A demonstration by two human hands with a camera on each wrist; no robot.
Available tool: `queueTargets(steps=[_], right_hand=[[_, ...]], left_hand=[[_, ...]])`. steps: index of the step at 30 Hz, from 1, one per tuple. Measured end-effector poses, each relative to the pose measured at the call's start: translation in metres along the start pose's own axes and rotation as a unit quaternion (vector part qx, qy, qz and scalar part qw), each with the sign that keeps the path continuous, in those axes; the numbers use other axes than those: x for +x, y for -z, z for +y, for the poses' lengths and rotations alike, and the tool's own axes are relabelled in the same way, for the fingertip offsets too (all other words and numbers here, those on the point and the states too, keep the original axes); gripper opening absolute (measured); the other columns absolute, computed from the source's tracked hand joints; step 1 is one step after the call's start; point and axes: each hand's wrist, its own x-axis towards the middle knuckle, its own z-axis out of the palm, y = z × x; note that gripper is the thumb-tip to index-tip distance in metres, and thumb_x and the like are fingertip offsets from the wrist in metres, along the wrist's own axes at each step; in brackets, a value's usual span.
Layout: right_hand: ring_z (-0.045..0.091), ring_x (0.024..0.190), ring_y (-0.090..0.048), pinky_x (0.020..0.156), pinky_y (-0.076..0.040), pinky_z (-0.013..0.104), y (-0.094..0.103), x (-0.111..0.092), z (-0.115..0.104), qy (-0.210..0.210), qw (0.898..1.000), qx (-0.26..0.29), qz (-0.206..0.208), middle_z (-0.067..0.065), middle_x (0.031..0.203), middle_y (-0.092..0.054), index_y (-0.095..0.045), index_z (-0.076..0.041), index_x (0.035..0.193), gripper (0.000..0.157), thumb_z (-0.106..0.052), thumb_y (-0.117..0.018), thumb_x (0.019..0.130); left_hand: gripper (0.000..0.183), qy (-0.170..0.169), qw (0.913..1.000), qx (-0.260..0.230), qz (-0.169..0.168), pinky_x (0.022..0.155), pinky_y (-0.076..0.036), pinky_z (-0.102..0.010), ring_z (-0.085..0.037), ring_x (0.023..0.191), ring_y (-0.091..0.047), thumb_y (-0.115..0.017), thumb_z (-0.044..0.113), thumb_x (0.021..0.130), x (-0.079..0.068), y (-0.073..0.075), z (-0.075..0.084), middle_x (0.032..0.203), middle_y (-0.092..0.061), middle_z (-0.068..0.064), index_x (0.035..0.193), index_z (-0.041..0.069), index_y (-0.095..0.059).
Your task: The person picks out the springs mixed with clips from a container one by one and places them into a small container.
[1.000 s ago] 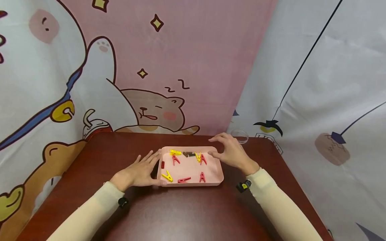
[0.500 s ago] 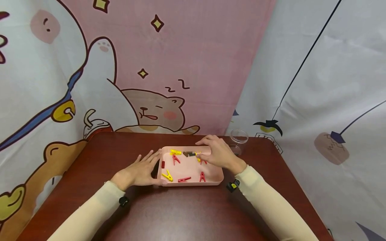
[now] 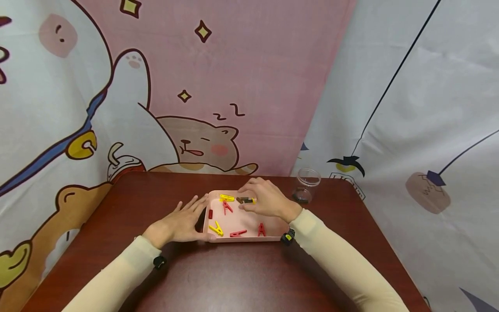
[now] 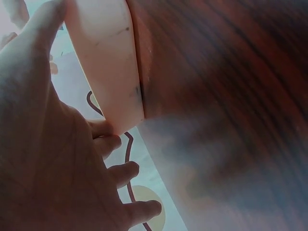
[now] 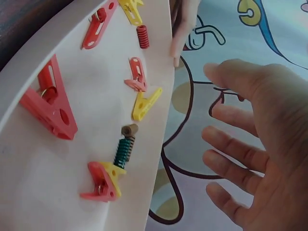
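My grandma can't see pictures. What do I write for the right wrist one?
An empty, open right hand hovers near a pale pink tray holding four red and three yellow spring clips. A red coil and a dark green coil lie among them, and part of the left hand shows beside the tray's wall.

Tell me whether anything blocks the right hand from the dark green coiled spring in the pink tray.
Nothing visible stands between the right hand and the dark green coiled spring; a yellow plastic clip lies close by one end.
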Motion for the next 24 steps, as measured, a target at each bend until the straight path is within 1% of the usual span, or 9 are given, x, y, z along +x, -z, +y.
queueTargets(steps=[4, 7, 9, 12, 16, 18, 20, 24], right_hand=[[0.025, 0.132, -0.072, 0.111, -0.061, 0.051, -0.006, 0.007, -0.002, 0.020, 1.000, 0.005, -0.018, 0.002, 0.138, -0.082, -0.086, -0.026, 0.140, 0.043, -0.047, -0.090, 0.102], [0.025, 0.130, -0.073, 0.109, -0.063, 0.050, -0.010, 0.013, -0.004, 0.036, 0.999, 0.003, -0.030, 0.002, 0.136, -0.082, -0.085, -0.021, 0.142, 0.046, -0.044, -0.089, 0.103], [0.026, 0.129, -0.072, 0.108, -0.063, 0.050, -0.012, 0.016, -0.006, 0.047, 0.998, 0.007, -0.037, 0.005, 0.136, -0.082, -0.084, -0.016, 0.143, 0.048, -0.042, -0.089, 0.103], [0.025, 0.123, -0.072, 0.107, -0.064, 0.047, -0.016, 0.022, -0.008, 0.062, 0.997, 0.001, -0.050, 0.007, 0.135, -0.082, -0.084, -0.013, 0.143, 0.049, -0.042, -0.088, 0.104], [0.023, 0.111, -0.069, 0.100, -0.063, 0.044, -0.020, 0.028, -0.010, 0.083, 0.994, -0.006, -0.064, 0.011, 0.131, -0.081, -0.084, -0.013, 0.140, 0.047, -0.043, -0.087, 0.104], [0.023, 0.109, -0.068, 0.098, -0.062, 0.044, -0.022, 0.031, -0.010, 0.093, 0.993, -0.009, -0.068, 0.011, 0.130, -0.081, -0.084, -0.013, 0.139, 0.045, -0.042, -0.086, 0.105], [0.023, 0.112, -0.070, 0.098, -0.063, 0.044, -0.024, 0.034, -0.011, 0.098, 0.993, -0.018, -0.067, 0.008, 0.131, -0.081, -0.085, -0.014, 0.138, 0.044, -0.042, -0.087, 0.104], [0.024, 0.126, -0.074, 0.107, -0.065, 0.048, -0.027, 0.042, -0.013, 0.096, 0.992, -0.030, -0.075, 0.004, 0.137, -0.081, -0.086, -0.018, 0.138, 0.045, -0.046, -0.088, 0.103]], left_hand=[[0.139, -0.002, 1.0000, -0.001, 0.000, 0.139, -0.017, -0.088, -0.049, 0.183, -0.017, -0.073, 0.093, 0.091, -0.001, 0.000, 0.000, 0.199, -0.013, -0.011, 0.187, 0.008, -0.019], [0.139, -0.003, 1.0000, -0.001, -0.001, 0.139, -0.017, -0.088, -0.049, 0.183, -0.017, -0.073, 0.093, 0.092, -0.001, 0.001, 0.000, 0.199, -0.014, -0.011, 0.187, 0.008, -0.020], [0.139, -0.003, 1.0000, 0.001, -0.001, 0.139, -0.017, -0.087, -0.049, 0.183, -0.017, -0.073, 0.093, 0.092, -0.001, 0.001, 0.000, 0.199, -0.014, -0.011, 0.187, 0.008, -0.020], [0.139, -0.002, 1.0000, 0.002, -0.001, 0.139, -0.017, -0.087, -0.049, 0.183, -0.017, -0.073, 0.093, 0.091, -0.001, 0.001, 0.000, 0.199, -0.014, -0.011, 0.187, 0.008, -0.021], [0.139, -0.007, 1.0000, 0.003, 0.002, 0.138, -0.018, -0.088, -0.049, 0.183, -0.018, -0.072, 0.095, 0.091, 0.000, 0.000, -0.001, 0.199, -0.014, -0.011, 0.187, 0.008, -0.021], [0.140, -0.009, 0.9999, 0.005, 0.004, 0.138, -0.018, -0.088, -0.049, 0.183, -0.019, -0.072, 0.096, 0.091, 0.000, 0.000, -0.001, 0.199, -0.015, -0.011, 0.187, 0.008, -0.021], [0.140, -0.011, 0.9999, 0.006, 0.006, 0.138, -0.019, -0.088, -0.050, 0.183, -0.019, -0.072, 0.096, 0.091, 0.000, 0.000, -0.001, 0.199, -0.015, -0.011, 0.187, 0.008, -0.022], [0.140, -0.012, 0.9999, 0.007, 0.006, 0.138, -0.019, -0.088, -0.050, 0.182, -0.019, -0.072, 0.095, 0.091, -0.001, 0.001, -0.001, 0.198, -0.015, -0.012, 0.187, 0.008, -0.022]])
